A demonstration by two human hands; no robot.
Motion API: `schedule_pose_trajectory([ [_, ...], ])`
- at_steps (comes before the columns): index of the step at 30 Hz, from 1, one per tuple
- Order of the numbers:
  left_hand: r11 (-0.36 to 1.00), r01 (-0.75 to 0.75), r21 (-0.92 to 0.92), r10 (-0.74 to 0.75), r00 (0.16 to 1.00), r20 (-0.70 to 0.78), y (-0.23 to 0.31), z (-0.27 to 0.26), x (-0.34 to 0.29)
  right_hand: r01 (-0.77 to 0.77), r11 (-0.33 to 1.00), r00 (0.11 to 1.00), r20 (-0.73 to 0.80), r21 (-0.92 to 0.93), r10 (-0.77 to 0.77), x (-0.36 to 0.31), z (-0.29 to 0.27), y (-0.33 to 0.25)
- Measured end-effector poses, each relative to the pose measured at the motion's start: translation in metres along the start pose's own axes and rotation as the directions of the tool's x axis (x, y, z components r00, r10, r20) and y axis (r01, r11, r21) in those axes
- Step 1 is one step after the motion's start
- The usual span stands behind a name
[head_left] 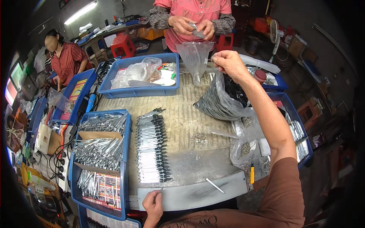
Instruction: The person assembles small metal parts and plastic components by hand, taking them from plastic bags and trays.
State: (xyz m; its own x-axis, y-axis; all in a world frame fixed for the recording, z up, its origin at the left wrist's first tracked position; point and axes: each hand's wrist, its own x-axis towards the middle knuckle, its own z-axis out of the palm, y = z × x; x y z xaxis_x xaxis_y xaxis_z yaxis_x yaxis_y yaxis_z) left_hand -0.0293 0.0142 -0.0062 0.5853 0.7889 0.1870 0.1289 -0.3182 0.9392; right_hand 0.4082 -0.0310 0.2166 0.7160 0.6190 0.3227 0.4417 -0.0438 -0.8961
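My left hand (153,204) is closed at the near edge of the bench, by a grey metal strip (178,197). A small thin grey piece (162,189) sticks up from its fingertips. Stretched far forward, my right hand (230,65) has its fingers pinched together above an open clear bag of black parts (224,100). What those fingers hold, if anything, is too small to make out. Beside them hangs another clear plastic bag (194,57). A long row of black-and-silver slim parts (152,146) lies on the bench, and one pale rod (215,186) rests on the strip.
Left stands a blue divided tray (127,167) of metal pieces; behind it, a blue tray (138,92) holds plastic bags. Small bits (199,140) lie mid-bench. A yellow-handled screwdriver (252,174) lies right. Across the bench, a person's hands (192,27) hold something small; another person is far left.
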Motion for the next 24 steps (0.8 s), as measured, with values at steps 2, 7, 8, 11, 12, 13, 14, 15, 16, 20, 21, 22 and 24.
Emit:
schedule_pose_trajectory([
  [2, 1.0, 0.008, -0.017, -0.009, 1.0, -0.003, -0.001, 0.0, 0.0, -0.012, 0.999, 1.0, 0.006, 0.038, 0.012, -0.004, 0.004, -0.003],
  [7, 1.0, -0.013, -0.028, 0.012, 1.0, -0.021, -0.005, 0.0, -0.002, -0.018, 0.998, 0.998, 0.057, 0.058, 0.015, -0.009, 0.011, -0.001],
  [8, 0.999, -0.036, -0.02, 0.037, 0.999, 0.005, -0.006, -0.001, -0.002, -0.012, 0.998, 0.998, 0.055, 0.055, 0.009, -0.009, 0.011, -0.001],
  [11, 0.999, -0.024, -0.047, 0.025, 1.0, 0.012, -0.009, 0.0, -0.004, -0.033, 0.998, 0.999, 0.035, 0.045, 0.031, -0.01, 0.014, 0.001],
  [12, 0.997, 0.016, -0.081, -0.016, 1.0, -0.002, -0.01, 0.0, -0.004, -0.029, 0.999, 0.999, 0.035, 0.045, 0.027, -0.009, 0.014, 0.001],
  [13, 0.997, 0.013, -0.082, -0.013, 1.0, -0.002, -0.011, 0.0, -0.005, -0.029, 0.999, 0.999, 0.038, 0.037, 0.027, -0.01, 0.013, 0.0],
  [14, 0.992, 0.041, -0.12, -0.041, 0.999, 0.003, -0.013, 0.0, -0.005, -0.029, 0.999, 0.999, 0.041, 0.03, 0.028, -0.01, 0.013, 0.0],
  [15, 0.985, 0.07, -0.157, -0.07, 0.998, 0.01, -0.013, 0.001, -0.005, -0.04, 0.999, 0.999, 0.026, 0.022, 0.039, -0.01, 0.013, -0.002],
  [16, 0.985, 0.071, -0.157, -0.07, 0.997, 0.012, -0.013, 0.0, -0.005, -0.041, 0.999, 0.999, 0.024, 0.021, 0.041, -0.01, 0.012, -0.001],
  [20, 0.998, -0.037, -0.045, 0.038, 0.999, 0.022, -0.008, 0.0, -0.002, -0.026, 0.998, 0.999, 0.034, 0.056, 0.025, -0.009, 0.011, -0.002],
  [21, 0.997, -0.055, -0.046, 0.055, 0.998, 0.015, -0.007, 0.0, -0.002, -0.031, 0.998, 0.999, 0.036, 0.059, 0.029, -0.009, 0.012, -0.003],
  [22, 0.997, -0.055, -0.047, 0.055, 0.998, 0.016, -0.007, 0.0, -0.002, -0.032, 0.998, 0.999, 0.036, 0.059, 0.03, -0.009, 0.012, -0.003],
  [24, 0.999, -0.021, -0.047, 0.022, 0.999, 0.024, -0.007, 0.0, -0.002, -0.035, 0.998, 0.999, 0.024, 0.054, 0.034, -0.01, 0.012, -0.003],
])
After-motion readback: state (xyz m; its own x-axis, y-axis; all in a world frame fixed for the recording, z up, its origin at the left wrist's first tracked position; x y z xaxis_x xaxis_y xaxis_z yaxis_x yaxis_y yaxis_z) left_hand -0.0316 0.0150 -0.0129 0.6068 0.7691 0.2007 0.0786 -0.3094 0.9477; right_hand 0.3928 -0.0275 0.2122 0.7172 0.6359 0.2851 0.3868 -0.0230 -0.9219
